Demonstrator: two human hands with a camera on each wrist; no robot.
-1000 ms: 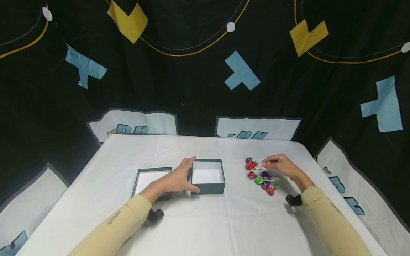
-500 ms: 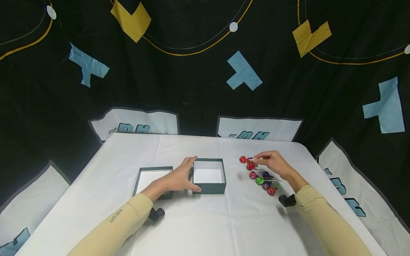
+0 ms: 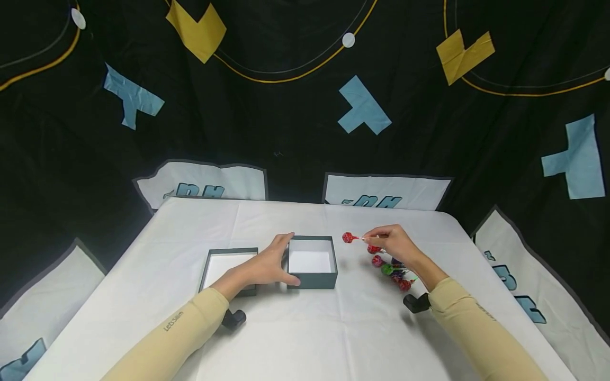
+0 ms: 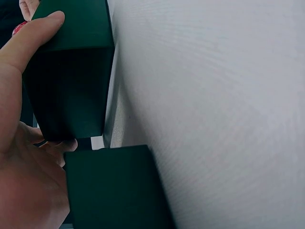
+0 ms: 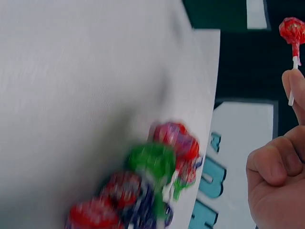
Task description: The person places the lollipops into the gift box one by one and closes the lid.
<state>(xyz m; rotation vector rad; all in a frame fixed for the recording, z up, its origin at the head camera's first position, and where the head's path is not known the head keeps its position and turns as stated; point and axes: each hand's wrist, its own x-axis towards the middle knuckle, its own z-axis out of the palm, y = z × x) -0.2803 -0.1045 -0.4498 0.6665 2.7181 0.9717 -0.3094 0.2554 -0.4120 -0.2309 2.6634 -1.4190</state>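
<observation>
My left hand (image 3: 262,265) grips an open-topped dark green box (image 3: 312,281) with a white inside. Its thumb lies on the near wall and its fingers reach to the far wall, as the left wrist view partly shows. To the right, my right hand (image 3: 394,244) pinches the white stick of a red-wrapped lollipop (image 3: 348,237) between thumb and fingers. The candy end points toward the box, raised off the table; the right wrist view shows the red lollipop (image 5: 291,31) clearly. Below that hand lies a loose pile of lollipops, among them a green one (image 3: 387,269) and several red and purple ones.
A shallower green-edged tray or lid (image 3: 224,263), white inside, lies left of the box, partly under my left forearm. All of it rests on a white-covered table (image 3: 305,338). A black curtain (image 3: 276,121) with coloured tape hangs behind.
My right hand has lifted one red lollipop from the pile and carried it left toward the box. My left hand and the box have stayed in place.
</observation>
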